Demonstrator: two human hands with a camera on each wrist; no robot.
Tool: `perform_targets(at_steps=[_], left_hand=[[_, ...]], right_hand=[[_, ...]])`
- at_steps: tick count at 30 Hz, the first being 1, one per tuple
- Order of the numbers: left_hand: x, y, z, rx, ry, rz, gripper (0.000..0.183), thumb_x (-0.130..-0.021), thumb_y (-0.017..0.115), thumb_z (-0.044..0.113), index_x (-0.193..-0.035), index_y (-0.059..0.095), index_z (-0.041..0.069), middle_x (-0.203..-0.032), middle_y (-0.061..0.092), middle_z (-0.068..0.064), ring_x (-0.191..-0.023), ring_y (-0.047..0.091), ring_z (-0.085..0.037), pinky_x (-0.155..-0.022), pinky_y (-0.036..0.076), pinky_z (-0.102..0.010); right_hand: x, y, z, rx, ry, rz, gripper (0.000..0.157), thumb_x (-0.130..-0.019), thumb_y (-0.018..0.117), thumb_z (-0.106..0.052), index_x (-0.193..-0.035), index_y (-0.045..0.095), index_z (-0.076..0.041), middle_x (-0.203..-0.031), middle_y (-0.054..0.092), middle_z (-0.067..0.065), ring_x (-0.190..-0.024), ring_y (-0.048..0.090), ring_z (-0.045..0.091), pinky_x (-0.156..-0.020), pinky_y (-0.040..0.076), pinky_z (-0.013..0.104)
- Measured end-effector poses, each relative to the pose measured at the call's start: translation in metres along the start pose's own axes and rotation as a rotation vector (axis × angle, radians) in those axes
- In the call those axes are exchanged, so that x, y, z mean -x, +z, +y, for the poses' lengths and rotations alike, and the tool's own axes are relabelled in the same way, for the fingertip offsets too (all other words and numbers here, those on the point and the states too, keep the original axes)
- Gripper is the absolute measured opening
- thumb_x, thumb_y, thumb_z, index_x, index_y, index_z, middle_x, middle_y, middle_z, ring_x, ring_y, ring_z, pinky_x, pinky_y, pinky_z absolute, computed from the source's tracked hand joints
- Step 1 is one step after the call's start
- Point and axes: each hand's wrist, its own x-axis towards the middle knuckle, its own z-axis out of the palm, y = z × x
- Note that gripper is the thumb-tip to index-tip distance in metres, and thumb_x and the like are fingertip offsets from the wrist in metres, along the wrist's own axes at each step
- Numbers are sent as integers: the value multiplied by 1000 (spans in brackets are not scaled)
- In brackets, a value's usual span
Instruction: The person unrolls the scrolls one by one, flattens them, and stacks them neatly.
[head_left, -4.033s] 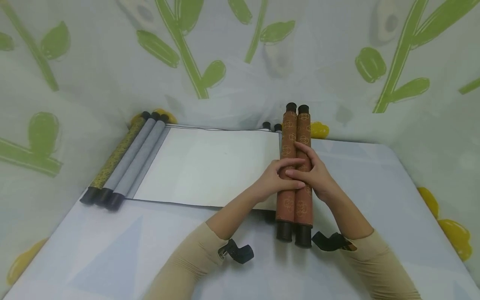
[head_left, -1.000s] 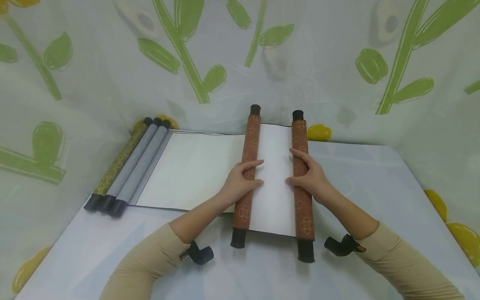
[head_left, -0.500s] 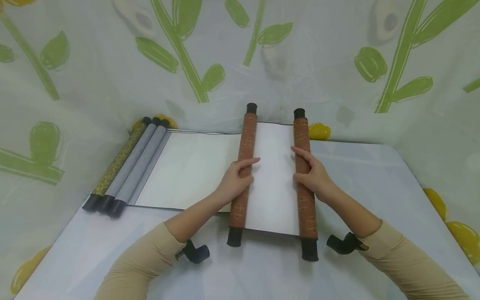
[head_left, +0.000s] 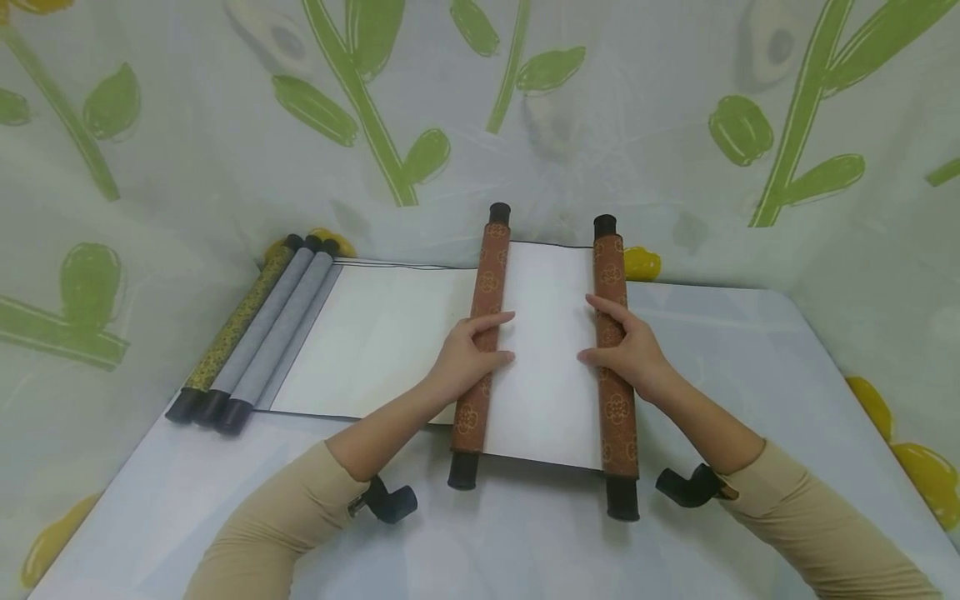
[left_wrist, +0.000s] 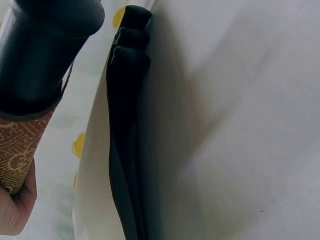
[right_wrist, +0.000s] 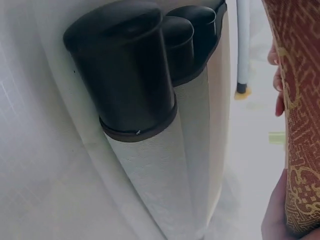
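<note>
A red-brown brocade scroll with gold motifs is partly unrolled, blank white paper (head_left: 550,350) stretched between its two rolls. My left hand (head_left: 467,354) grips the left roll (head_left: 489,283), thumb and forefinger across its front. Around the right roll (head_left: 618,408) curls my right hand (head_left: 633,354), its thumb tip over the paper's edge. Black knobs cap both rolls. The left wrist view shows one black knob (left_wrist: 47,60) large and close, raised off the table. In the right wrist view the brocade roll (right_wrist: 305,110) runs down the right edge, with fingertips showing behind it.
Beneath the held scroll lies another opened scroll's white sheet (head_left: 382,342). At its left end sit grey rolls (head_left: 281,333) and a yellow-black patterned one (head_left: 240,321). In the right wrist view, black end caps (right_wrist: 130,70) mark its other end. A leaf-printed curtain (head_left: 637,150) hangs behind the table.
Four seconds ago both brocade rolls lay side by side; my hands have since drawn them apart, baring white paper. Over the last second the left roll shifted left and the right one slightly right.
</note>
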Motion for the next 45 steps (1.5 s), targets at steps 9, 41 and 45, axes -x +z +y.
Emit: perform_targets(at_steps=[9, 41, 45], left_hand=[[-1, -4, -2, -18, 1, -1, 53, -81, 58, -1, -129, 60, 22, -135, 45, -12, -119, 42, -26, -87, 43, -37], [-3, -26, -11, -130, 1, 17, 50, -86, 49, -1, -132, 56, 18, -130, 41, -18, -107, 43, -27, -75, 43, -31], [-3, -30, -14, -111, -34, -4, 45, -91, 46, 7, -133, 56, 21, -127, 40, -18, -101, 44, -28, -77, 45, -34]], right_hand=[[1, -1, -2, -9, -10, -11, 79, -80, 60, 6, -149, 29, -18, -154, 21, 15, -139, 20, 35, -102, 33, 54], [1, -16, 8, 54, -56, 28, 76, -79, 51, 6, -149, 29, -14, -154, 20, 18, -136, 23, 33, -94, 37, 48], [1, -21, 11, 25, -38, 17, 75, -81, 53, 3, -149, 29, -16, -154, 19, 17, -131, 29, 33, -80, 42, 33]])
